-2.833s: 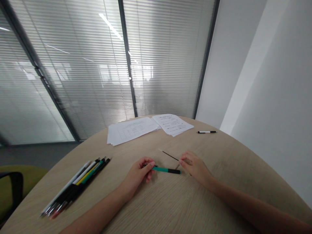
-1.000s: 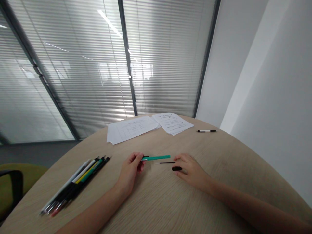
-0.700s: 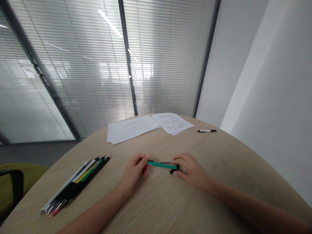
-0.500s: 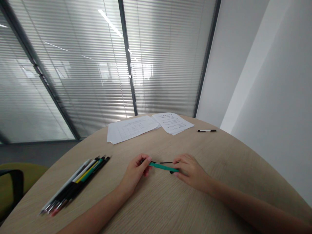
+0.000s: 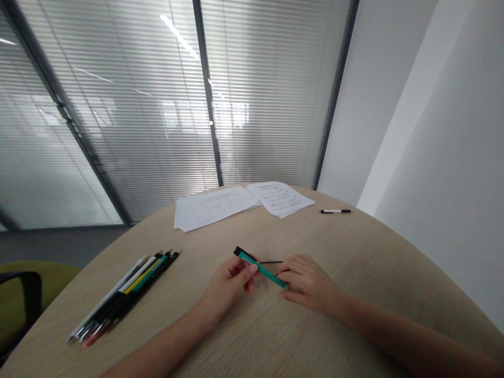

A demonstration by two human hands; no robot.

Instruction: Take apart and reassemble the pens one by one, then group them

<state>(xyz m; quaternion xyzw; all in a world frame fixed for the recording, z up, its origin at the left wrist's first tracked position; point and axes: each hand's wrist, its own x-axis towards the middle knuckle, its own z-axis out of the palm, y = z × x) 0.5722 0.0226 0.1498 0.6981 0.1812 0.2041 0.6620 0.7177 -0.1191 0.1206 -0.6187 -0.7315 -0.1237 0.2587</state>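
Observation:
My left hand (image 5: pixel 233 281) is closed around a green pen (image 5: pixel 268 274), with the thumb on top. The pen's black end (image 5: pixel 238 251) points up and to the left, and its other end slants down toward my right hand. My right hand (image 5: pixel 305 278) has its fingers bent together at a thin black strand (image 5: pixel 271 261), which runs across to the left hand behind the pen. A second short black piece shows at the right fingertips; I cannot make out whether both are one thing. The right thumb is close to the pen's lower tip.
A bundle of pens and pencils (image 5: pixel 126 294) lies on the wooden table (image 5: pixel 236 336) at left. Printed sheets (image 5: pixel 216 207) lie at the far edge. A black and white pen (image 5: pixel 335 211) is at far right. A green chair (image 5: pixel 55 273) stands beyond the left edge.
The green pen has tilted more steeply, and its black end now stands out above my left hand. The left hand has shifted slightly right; the right fingers have moved off the pen's lower end.

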